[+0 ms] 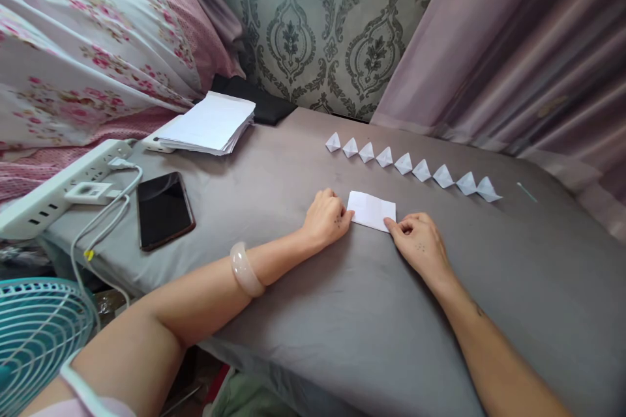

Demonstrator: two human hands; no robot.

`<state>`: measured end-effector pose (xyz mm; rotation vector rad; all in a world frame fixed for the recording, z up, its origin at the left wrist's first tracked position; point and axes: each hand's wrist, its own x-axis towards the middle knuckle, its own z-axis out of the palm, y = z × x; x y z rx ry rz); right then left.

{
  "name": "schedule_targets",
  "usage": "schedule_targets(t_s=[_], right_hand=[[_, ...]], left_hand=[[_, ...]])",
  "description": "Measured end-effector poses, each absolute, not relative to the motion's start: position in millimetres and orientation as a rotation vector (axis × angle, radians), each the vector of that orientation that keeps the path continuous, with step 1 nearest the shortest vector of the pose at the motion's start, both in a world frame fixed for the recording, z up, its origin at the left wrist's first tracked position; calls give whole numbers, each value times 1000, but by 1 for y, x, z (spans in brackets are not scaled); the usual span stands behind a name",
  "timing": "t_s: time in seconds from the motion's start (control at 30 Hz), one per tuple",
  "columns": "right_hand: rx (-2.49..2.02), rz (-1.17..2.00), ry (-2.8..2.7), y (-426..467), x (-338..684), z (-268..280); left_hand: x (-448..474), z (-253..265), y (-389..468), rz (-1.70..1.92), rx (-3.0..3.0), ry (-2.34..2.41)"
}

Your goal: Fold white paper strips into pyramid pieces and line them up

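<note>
A folded white sheet of paper (pixel 372 210) lies between my two hands, just above or on the grey-covered table. My left hand (pixel 327 216) pinches its left edge between thumb and curled fingers. At the lower right corner, my right hand (pixel 419 241) grips the paper with thumb and forefinger. Behind the paper, a slanting row of several small folded white paper boats (pixel 403 163) stands on the cloth, their points upward.
To the left are a stack of white paper (pixel 210 122), a black phone (pixel 165 210) and a white power strip (pixel 63 189) with cables. A fan (pixel 44 332) stands below the table's left edge. A thin pale stick (pixel 527 192) lies at the right.
</note>
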<state>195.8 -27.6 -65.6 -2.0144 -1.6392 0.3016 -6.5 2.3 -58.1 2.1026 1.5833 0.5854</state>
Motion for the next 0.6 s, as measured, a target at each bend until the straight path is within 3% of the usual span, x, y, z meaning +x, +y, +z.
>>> schedule_targets(t_s=[0.6], right_hand=[[-1951, 321, -1694, -27, 202, -71]], left_hand=[[-6, -64, 6, 588, 2146, 1573]])
